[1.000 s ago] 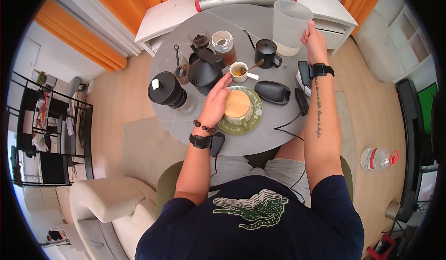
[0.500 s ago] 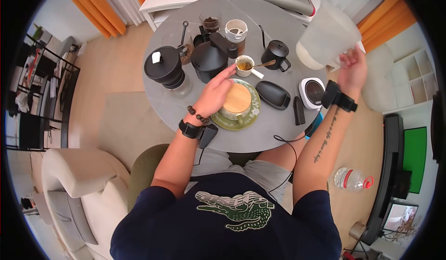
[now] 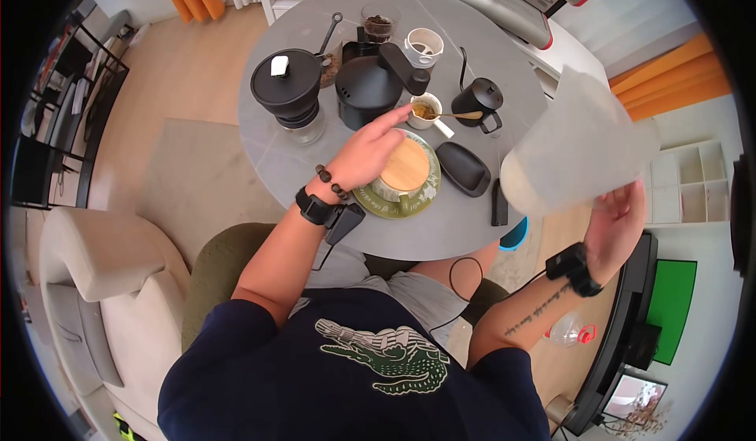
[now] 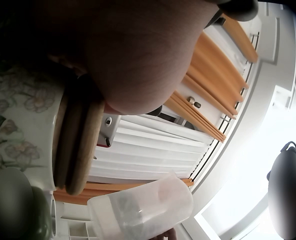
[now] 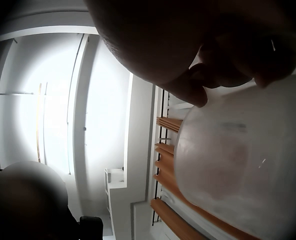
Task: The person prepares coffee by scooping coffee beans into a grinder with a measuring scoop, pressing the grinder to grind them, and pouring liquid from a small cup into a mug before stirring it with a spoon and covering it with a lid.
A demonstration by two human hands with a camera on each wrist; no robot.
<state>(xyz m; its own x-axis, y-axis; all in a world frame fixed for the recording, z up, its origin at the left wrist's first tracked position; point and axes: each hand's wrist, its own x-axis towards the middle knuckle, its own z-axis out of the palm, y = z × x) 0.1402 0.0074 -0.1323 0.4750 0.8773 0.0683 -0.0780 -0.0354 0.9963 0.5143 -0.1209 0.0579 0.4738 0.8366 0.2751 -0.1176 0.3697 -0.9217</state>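
My right hand (image 3: 618,220) grips a translucent plastic pitcher (image 3: 579,150) held tilted past the table's right edge. In the right wrist view my fingers curl at the edge of the pitcher (image 5: 238,150), and its far side is out of frame. My left hand (image 3: 362,153) lies with fingers extended beside and partly over a round wooden lid (image 3: 407,165). The lid covers a flowered cup (image 4: 28,110) standing on a green saucer (image 3: 425,205). Right above the lid in the left wrist view hangs the heel of my left hand (image 4: 143,60).
Behind my left hand stand a black kettle (image 3: 366,94) and a manual coffee grinder (image 3: 285,83). A small white pot (image 3: 424,114) with a spoon, a black gooseneck pot (image 3: 479,101) and a black tray (image 3: 463,167) are nearer the pitcher. A capped bottle (image 3: 568,331) is on the floor.
My right hand has carried the pitcher from the table's far right toward me and tipped it, turning the wrist. The left hand stays by the lid. The head view has swung rightward.
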